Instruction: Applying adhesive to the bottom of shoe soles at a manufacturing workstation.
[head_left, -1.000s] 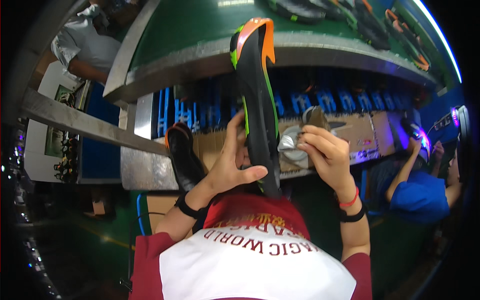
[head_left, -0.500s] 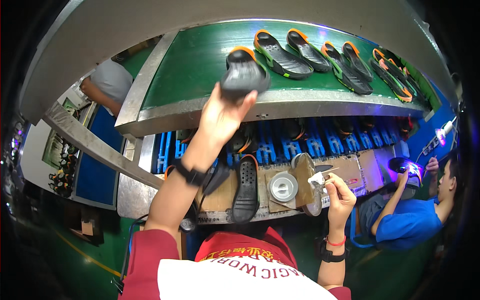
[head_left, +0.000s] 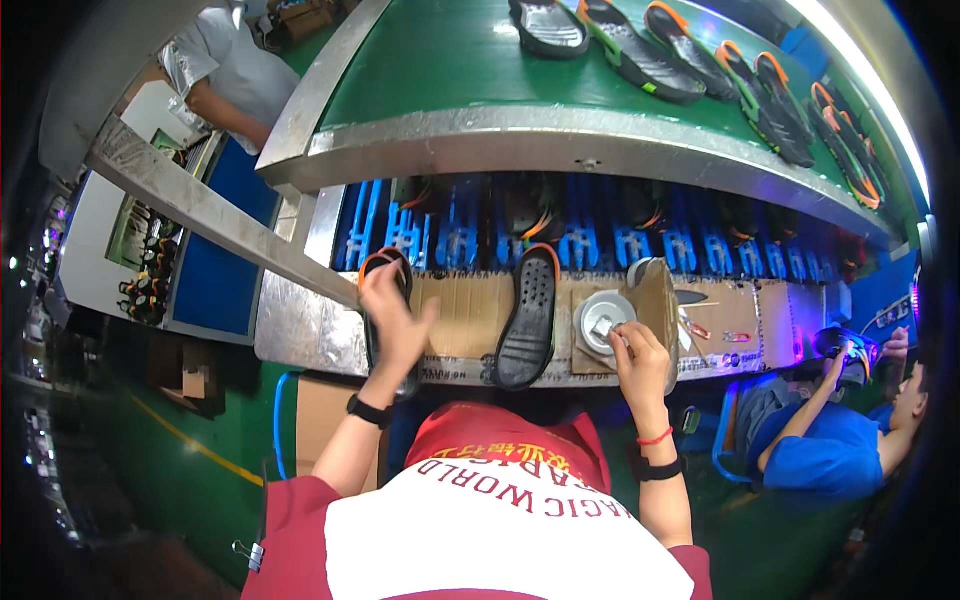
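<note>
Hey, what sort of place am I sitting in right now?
Probably a shoe factory's assembly line: black and orange shoe soles lie along a green surface that looks like a conveyor, another sole rests on the cardboard-covered bench, and a co-worker in blue is alongside.

Blue-shirted person (head_left: 825,447), yellow floor line (head_left: 195,441), perhaps a carton (head_left: 196,383)

Left fingers (head_left: 378,292) blurred, dark sole (head_left: 400,270) partly hidden
Both at nine o'clock; at twelve, the upper edge crops another sole (head_left: 548,28)
</note>
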